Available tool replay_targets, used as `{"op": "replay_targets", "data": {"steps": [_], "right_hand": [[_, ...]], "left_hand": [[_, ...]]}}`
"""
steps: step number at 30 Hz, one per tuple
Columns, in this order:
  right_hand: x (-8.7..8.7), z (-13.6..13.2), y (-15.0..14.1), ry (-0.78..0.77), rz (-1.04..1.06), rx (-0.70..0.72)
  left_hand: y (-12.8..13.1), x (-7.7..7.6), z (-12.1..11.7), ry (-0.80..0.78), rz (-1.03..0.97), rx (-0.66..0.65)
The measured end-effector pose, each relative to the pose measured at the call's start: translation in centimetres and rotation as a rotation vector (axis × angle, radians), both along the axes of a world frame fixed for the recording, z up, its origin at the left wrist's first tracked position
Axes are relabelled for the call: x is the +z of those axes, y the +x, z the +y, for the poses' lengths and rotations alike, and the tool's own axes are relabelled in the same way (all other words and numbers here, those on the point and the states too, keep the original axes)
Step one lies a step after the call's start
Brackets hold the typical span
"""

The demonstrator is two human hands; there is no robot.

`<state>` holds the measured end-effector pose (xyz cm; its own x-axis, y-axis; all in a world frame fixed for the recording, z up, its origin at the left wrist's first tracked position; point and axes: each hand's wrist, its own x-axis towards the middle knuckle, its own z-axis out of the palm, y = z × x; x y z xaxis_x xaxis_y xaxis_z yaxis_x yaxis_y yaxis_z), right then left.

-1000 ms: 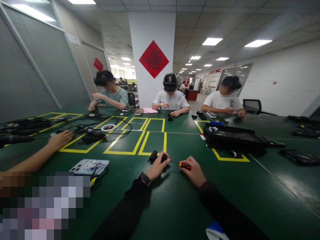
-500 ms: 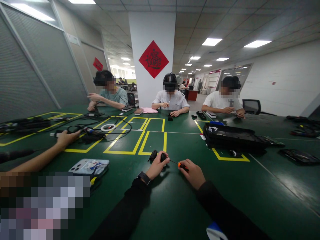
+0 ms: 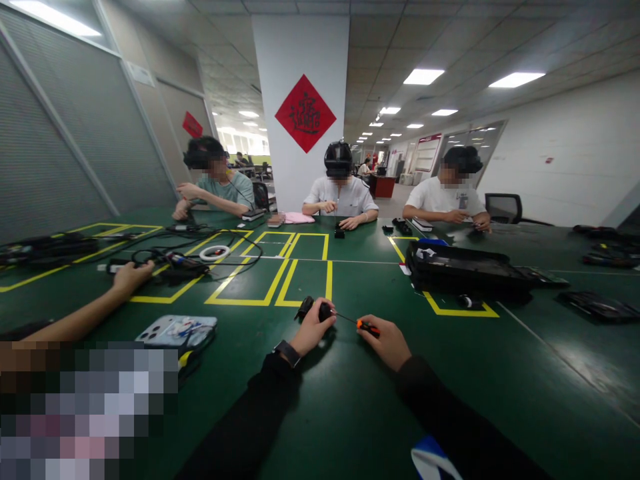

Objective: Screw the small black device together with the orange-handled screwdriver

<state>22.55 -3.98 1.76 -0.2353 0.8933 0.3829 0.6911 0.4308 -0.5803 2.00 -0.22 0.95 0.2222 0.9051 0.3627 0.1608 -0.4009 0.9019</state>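
Note:
My left hand [image 3: 315, 332] is closed around a small black part [image 3: 327, 311], which it holds low over the green table [image 3: 345, 400]. Much of that part lies hidden behind my fingers. Another dark piece [image 3: 304, 307] shows just past the fingers; I cannot tell whether the two are joined. An orange-and-black screwdriver [image 3: 369, 327] is gripped by its handle in my right hand [image 3: 387, 342]. Its thin shaft points left, and the tip meets or nearly meets the black part.
A co-worker's hand [image 3: 131, 275] touches black cables [image 3: 183, 267] at left. A light blue phone-like case [image 3: 175, 331] lies nearer. Right of centre stands a long black tray [image 3: 465, 267]. Yellow tape [image 3: 240, 302] marks rectangles. Several people sit across the table.
More of the screwdriver's handle shows as the fingers of my right hand have shifted on it. My left hand keeps its grip. The view has tilted slightly.

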Motion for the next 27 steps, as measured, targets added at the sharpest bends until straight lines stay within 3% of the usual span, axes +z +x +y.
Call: {"op": "replay_targets", "data": {"steps": [10, 18, 27], "right_hand": [[-0.12, 0.08, -0.09, 0.014, -0.02, 0.003], [0.6, -0.5, -0.06, 0.04, 0.001, 0.101], [0.49, -0.42, -0.08, 0.024, 0.001, 0.103]], "left_hand": [[0.15, -0.05, -0.04, 0.004, 0.002, 0.002], [0.12, 0.09, -0.07, 0.028, -0.017, 0.071], [0.09, 0.18, -0.1, -0.011, -0.031, 0.035]]}}
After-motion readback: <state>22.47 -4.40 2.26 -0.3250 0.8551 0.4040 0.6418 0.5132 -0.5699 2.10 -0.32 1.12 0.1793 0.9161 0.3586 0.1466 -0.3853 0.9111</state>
